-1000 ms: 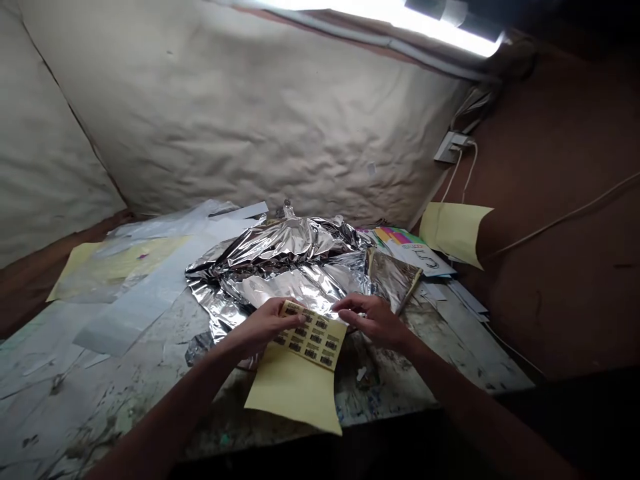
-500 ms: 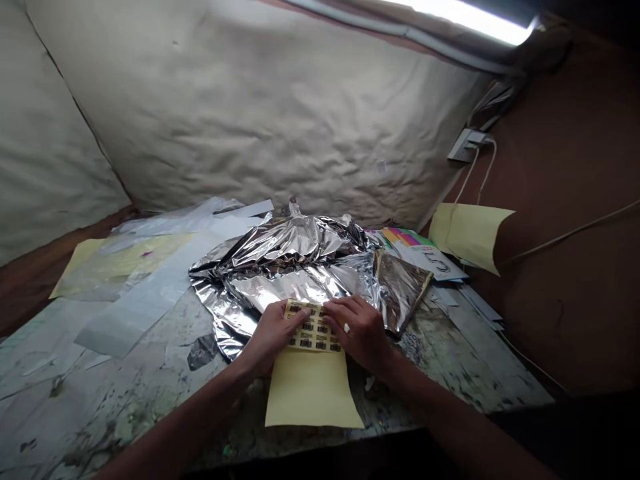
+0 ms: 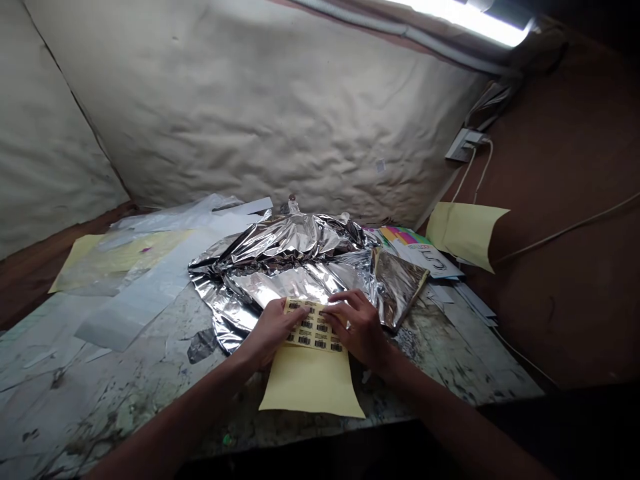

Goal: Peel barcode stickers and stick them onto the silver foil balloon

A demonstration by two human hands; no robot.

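Note:
A sheet of barcode labels [image 3: 315,327] lies across the top of a pale yellow backing paper [image 3: 311,385], at the front edge of a crumpled silver foil sheet [image 3: 285,270]. My left hand [image 3: 273,331] grips the label sheet's left side. My right hand [image 3: 357,328] presses on its right side, fingers curled over the edge. Both hands rest close to the foil, and part of the labels lies hidden under my fingers.
The scarred, paint-stained worktop [image 3: 110,400] holds white plastic sheets and yellow paper at the left. Colourful printed papers [image 3: 417,253] lie beyond the foil. A yellow sheet [image 3: 463,233] hangs on the brown wall near a socket [image 3: 463,145] with cords.
The label sheet and backing paper have turned from a tilted position to nearly straight. My hands have come closer around the labels, and the view has shifted slightly.

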